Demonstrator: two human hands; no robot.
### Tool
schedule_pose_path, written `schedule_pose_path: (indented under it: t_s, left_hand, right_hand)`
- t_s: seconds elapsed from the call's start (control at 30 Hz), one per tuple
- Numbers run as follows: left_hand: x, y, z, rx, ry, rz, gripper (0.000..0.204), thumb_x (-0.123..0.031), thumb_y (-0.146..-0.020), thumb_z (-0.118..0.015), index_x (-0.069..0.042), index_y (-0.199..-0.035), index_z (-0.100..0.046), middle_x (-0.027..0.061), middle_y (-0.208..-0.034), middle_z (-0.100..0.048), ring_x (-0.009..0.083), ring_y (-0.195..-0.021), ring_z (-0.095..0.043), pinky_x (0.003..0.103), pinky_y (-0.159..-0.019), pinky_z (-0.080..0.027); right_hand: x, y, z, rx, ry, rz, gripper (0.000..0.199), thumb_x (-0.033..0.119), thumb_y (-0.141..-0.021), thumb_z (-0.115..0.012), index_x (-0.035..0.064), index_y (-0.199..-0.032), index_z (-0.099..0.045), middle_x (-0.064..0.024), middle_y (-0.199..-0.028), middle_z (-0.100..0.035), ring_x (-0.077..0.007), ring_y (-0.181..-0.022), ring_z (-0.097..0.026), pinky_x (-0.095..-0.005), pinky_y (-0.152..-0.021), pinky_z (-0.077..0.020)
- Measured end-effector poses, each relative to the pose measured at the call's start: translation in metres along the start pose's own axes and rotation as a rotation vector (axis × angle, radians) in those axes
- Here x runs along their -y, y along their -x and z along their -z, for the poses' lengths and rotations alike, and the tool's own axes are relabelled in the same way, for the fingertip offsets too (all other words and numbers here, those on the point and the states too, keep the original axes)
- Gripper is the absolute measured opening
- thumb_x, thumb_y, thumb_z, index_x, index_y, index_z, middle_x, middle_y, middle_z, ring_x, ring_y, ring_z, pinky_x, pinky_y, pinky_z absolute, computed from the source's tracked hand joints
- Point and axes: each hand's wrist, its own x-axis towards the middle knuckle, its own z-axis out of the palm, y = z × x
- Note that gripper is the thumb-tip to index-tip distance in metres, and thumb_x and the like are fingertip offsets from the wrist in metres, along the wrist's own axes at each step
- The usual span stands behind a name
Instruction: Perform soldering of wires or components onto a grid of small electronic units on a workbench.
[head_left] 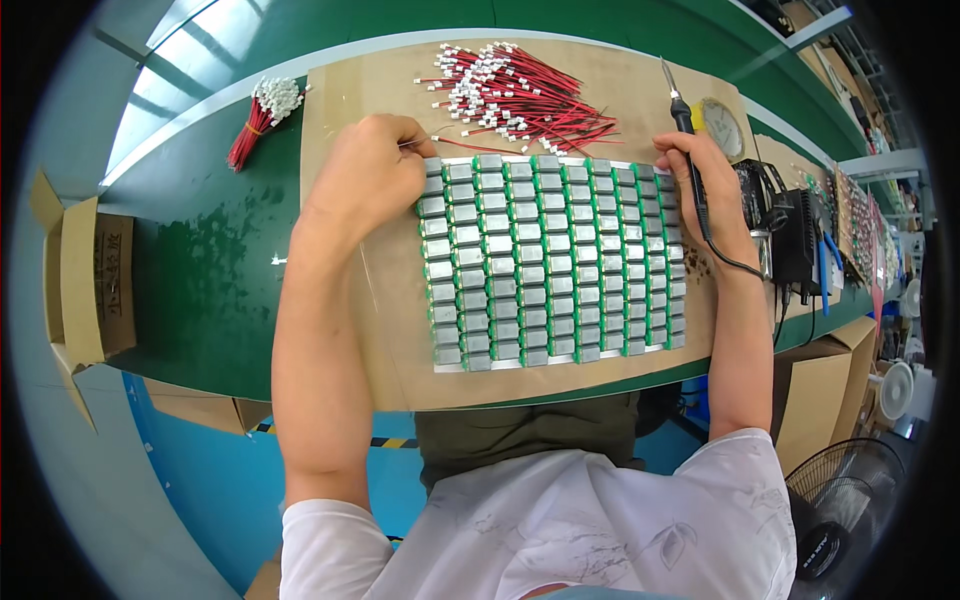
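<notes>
Our left hand (pixel 365 175) pinches a thin lead wire (pixel 415 144) at the battery-cell grid's (pixel 555 262) top-left corner — light, floppy, best gripped near its end; our right hand (pixel 700 190) fist-grips the soldering iron (pixel 684 120) at the grid's top-right.

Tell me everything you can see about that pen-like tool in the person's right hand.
The soldering iron is a slim black tool with a thin metal tip pointing up, away from the person. The right hand grips its handle above the top right corner of the grid of small silver parts. A black cord runs from its rear end over the wrist toward the equipment on the right.
</notes>
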Motion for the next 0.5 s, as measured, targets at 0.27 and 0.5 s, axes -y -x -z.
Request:
schedule_pose_path:
  t_s: [0.27,0.5]
  left_hand:
    - [-0.0010,-0.0011,-0.0026,-0.010,-0.035,-0.048,0.032,0.001,-0.079,-0.052,0.008,-0.098,-0.077,0.0306,-0.095,-0.075,0.0440,-0.090,-0.073,0.046,-0.089,-0.057]
    - [-0.0015,-0.0039,-0.0023,0.030,-0.058,-0.016,0.030,0.003,-0.081,-0.052,0.008,-0.099,-0.076,0.0255,-0.096,-0.076,0.0375,-0.090,-0.072,0.042,-0.088,-0.056]
  right_hand:
    - [0.0007,-0.0018,-0.0006,0.000,0.031,0.052,0.017,0.000,-0.101,-0.067,0.0040,-0.117,-0.070,-0.0148,-0.098,-0.067,-0.0323,-0.088,-0.067,-0.0384,-0.079,-0.0548]
    - [0.0001,-0.0027,-0.0007,0.008,0.043,0.064,0.020,-0.001,-0.100,-0.068,0.0051,-0.118,-0.069,-0.0150,-0.095,-0.065,-0.0319,-0.087,-0.067,-0.0389,-0.077,-0.0537]
